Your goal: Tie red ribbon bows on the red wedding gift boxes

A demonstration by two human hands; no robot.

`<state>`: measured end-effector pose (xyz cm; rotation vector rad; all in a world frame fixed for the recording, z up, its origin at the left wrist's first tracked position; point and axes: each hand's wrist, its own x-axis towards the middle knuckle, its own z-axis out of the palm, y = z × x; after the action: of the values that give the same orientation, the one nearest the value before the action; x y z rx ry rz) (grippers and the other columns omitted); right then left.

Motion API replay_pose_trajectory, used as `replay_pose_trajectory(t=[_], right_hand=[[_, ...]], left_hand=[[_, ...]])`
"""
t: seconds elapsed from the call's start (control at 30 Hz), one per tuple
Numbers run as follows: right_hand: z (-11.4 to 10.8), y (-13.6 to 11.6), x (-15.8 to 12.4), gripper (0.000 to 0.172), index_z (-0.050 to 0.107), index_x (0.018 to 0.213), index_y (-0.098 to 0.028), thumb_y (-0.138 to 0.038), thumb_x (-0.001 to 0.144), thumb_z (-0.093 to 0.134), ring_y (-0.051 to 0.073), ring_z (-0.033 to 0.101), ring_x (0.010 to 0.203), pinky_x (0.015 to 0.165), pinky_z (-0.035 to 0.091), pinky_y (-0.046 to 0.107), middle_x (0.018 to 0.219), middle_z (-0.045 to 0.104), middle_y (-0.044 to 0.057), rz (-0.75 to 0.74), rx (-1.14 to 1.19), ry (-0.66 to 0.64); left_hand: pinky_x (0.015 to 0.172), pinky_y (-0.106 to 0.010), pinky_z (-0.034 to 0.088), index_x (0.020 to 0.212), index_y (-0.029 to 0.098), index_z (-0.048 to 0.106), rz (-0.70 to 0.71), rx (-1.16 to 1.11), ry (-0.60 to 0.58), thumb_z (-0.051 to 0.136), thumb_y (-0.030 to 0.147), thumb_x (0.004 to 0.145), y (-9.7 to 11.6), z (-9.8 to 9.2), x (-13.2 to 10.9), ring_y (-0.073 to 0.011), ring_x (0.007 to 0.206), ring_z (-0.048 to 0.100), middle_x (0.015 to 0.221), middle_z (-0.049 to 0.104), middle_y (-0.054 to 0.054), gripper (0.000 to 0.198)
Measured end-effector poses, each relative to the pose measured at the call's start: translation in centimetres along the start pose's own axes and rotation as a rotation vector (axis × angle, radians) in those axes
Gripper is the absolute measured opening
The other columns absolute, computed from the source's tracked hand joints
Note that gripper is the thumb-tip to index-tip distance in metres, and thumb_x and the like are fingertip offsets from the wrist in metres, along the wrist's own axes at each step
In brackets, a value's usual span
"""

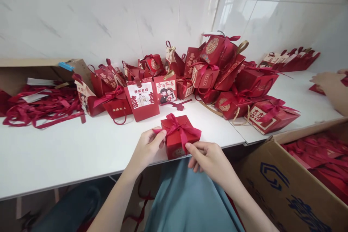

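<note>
A small red gift box [172,137] stands at the front edge of the white table, with a red ribbon bow [178,127] tied across its top. My left hand [152,140] is at the box's left side, thumb and fingers pinching a ribbon end there. On the other side, my right hand [202,154] pinches the tip of a ribbon tail that hangs over the box's front. The bow's loops spread out on the lid. Part of the box's front, with a pale round print, shows below the ribbon.
Red gift boxes and bags [212,76] are heaped along the tiled wall. Loose ribbons [46,101] lie at left beside an open carton [78,66]. A large cardboard box [274,174] with red items stands at right. Another person's hand [327,79] is at the far right.
</note>
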<state>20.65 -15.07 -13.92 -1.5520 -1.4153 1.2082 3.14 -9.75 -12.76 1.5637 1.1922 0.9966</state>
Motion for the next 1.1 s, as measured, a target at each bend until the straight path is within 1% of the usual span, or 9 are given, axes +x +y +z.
replay_pose_trajectory(t=[0.2, 0.27, 0.33, 0.4, 0.5, 0.63, 0.77, 0.93, 1.1], right_hand=[[-0.9, 0.1, 1.4, 0.039, 0.056, 0.065, -0.018, -0.056, 0.071, 0.061, 0.01, 0.048, 0.038, 0.037, 0.039, 0.022, 0.043, 0.049, -0.004, -0.041, 0.376, -0.013], [-3.5, 0.5, 1.9, 0.033, 0.05, 0.058, -0.021, -0.048, 0.066, 0.065, 0.008, 0.04, 0.036, 0.034, 0.033, 0.021, 0.041, 0.037, -0.007, -0.061, 0.542, 0.115], [-6.8, 0.9, 2.3, 0.037, 0.036, 0.051, -0.023, -0.04, 0.062, 0.067, 0.007, 0.03, 0.037, 0.034, 0.025, 0.02, 0.044, 0.023, -0.009, -0.16, 0.677, 0.388], [-9.8, 1.2, 2.6, 0.039, 0.032, 0.051, -0.024, -0.037, 0.063, 0.066, 0.007, 0.026, 0.038, 0.034, 0.022, 0.022, 0.046, 0.018, -0.009, -0.188, 0.683, 0.449], [-12.1, 1.0, 2.8, 0.034, 0.037, 0.053, -0.025, -0.039, 0.07, 0.063, 0.013, 0.038, 0.044, 0.035, 0.027, 0.027, 0.047, 0.025, -0.004, -0.17, 0.637, 0.436], [-12.0, -1.3, 3.4, 0.025, 0.047, 0.055, -0.025, -0.033, 0.074, 0.062, 0.019, 0.058, 0.071, 0.054, 0.049, 0.03, 0.061, 0.049, 0.002, -0.247, 0.725, 0.426], [-10.8, -5.7, 4.3, 0.023, 0.053, 0.054, -0.022, -0.027, 0.073, 0.064, 0.02, 0.063, 0.092, 0.086, 0.05, 0.036, 0.076, 0.065, 0.002, -0.439, 0.793, 0.282], [-8.4, -11.0, 4.9, 0.016, 0.067, 0.065, -0.02, -0.035, 0.071, 0.068, 0.021, 0.066, 0.086, 0.083, 0.051, 0.035, 0.078, 0.071, 0.003, -0.588, 0.726, 0.086], [-6.6, -12.9, 5.1, 0.032, 0.074, 0.087, -0.018, -0.045, 0.081, 0.058, 0.021, 0.064, 0.098, 0.089, 0.048, 0.036, 0.099, 0.072, 0.008, -0.677, 0.602, -0.147]], left_hand=[[0.061, -0.025, 0.042, 0.054, 0.017, 0.052, 0.044, -0.077, -0.047, 0.051, 0.039, 0.078, -0.5, 0.1, 0.1, -0.0122, 0.057, 0.05, 0.054, 0.051, 0.001, 0.032], [0.06, -0.025, 0.041, 0.05, 0.018, 0.05, 0.02, -0.158, 0.116, 0.054, 0.036, 0.075, -1.2, -1.6, 0.6, -0.0118, 0.054, 0.049, 0.05, 0.049, 0.001, 0.031], [0.056, -0.024, 0.04, 0.044, 0.019, 0.044, -0.02, -0.325, 0.403, 0.057, 0.031, 0.069, -1.9, -4.2, 1.0, -0.0107, 0.05, 0.045, 0.043, 0.041, 0.003, 0.031], [0.054, -0.023, 0.04, 0.04, 0.019, 0.035, -0.032, -0.494, 0.57, 0.06, 0.025, 0.064, -2.3, -7.0, 1.2, -0.0091, 0.046, 0.039, 0.041, 0.033, 0.005, 0.035], [0.055, -0.023, 0.042, 0.041, 0.018, 0.035, -0.047, -0.535, 0.516, 0.064, 0.023, 0.062, -1.9, -9.6, 1.1, -0.0096, 0.048, 0.04, 0.041, 0.032, 0.005, 0.036], [0.057, -0.023, 0.045, 0.046, 0.018, 0.044, 0.033, -0.62, 0.448, 0.064, 0.024, 0.065, 0.4, -9.8, 1.4, -0.0107, 0.055, 0.046, 0.048, 0.041, 0.004, 0.028], [0.06, -0.024, 0.049, 0.048, 0.017, 0.048, 0.152, -0.707, 0.317, 0.063, 0.025, 0.069, 3.9, -8.0, 2.9, -0.0146, 0.073, 0.056, 0.067, 0.06, 0.0, 0.027], [0.066, -0.026, 0.05, 0.057, 0.016, 0.062, 0.265, -0.746, 0.138, 0.068, 0.031, 0.07, 8.0, -4.5, 4.6, -0.0144, 0.072, 0.06, 0.074, 0.068, -0.002, 0.02], [0.074, -0.026, 0.049, 0.089, 0.018, 0.072, 0.334, -0.61, -0.018, 0.067, 0.035, 0.073, 10.4, -1.8, 5.1, -0.0152, 0.081, 0.062, 0.092, 0.071, -0.005, 0.024]])
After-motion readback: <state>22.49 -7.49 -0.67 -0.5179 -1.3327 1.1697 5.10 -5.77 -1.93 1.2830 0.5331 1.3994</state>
